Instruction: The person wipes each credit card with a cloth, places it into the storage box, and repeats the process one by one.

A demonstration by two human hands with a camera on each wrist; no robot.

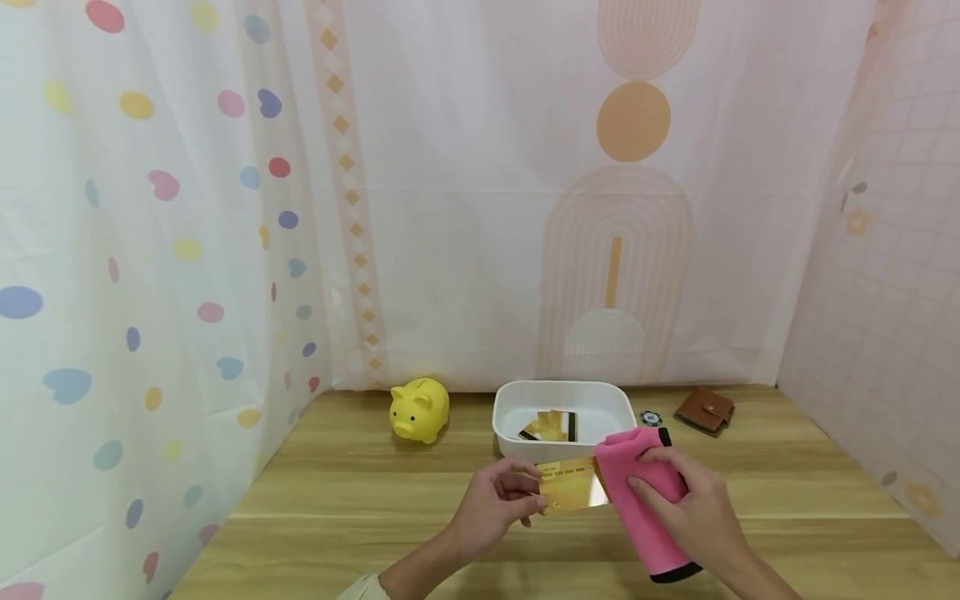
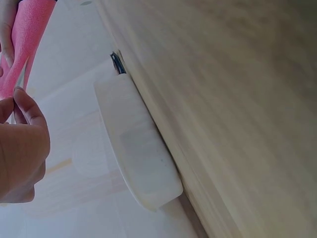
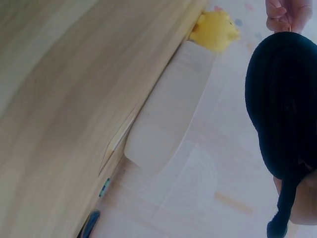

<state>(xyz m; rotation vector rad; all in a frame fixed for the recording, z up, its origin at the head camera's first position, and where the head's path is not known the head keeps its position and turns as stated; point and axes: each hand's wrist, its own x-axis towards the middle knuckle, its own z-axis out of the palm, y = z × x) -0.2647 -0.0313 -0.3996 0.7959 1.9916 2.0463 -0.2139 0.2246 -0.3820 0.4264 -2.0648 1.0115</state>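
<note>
A shiny gold card [image 1: 568,487] with raised digits is up in front of the white tray. My left hand [image 1: 489,507] pinches its left end between thumb and fingers. My right hand [image 1: 703,510] grips a folded pink cloth [image 1: 647,529] with black edging. The cloth's fold covers the card's right end, which is hidden. In the left wrist view, the left fingertips [image 2: 21,96] are close beside the pink cloth [image 2: 30,34]. The right wrist view shows mostly the cloth's black edge [image 3: 262,99], looped over on itself.
Behind the hands stands a white tray [image 1: 517,452] with several gold cards [image 1: 553,425] inside. A yellow piggy bank [image 1: 422,410] is to its left. On its right lie a poker chip [image 1: 651,418] and a brown wallet [image 1: 705,412]. Patterned curtains enclose the wooden table [image 1: 360,517].
</note>
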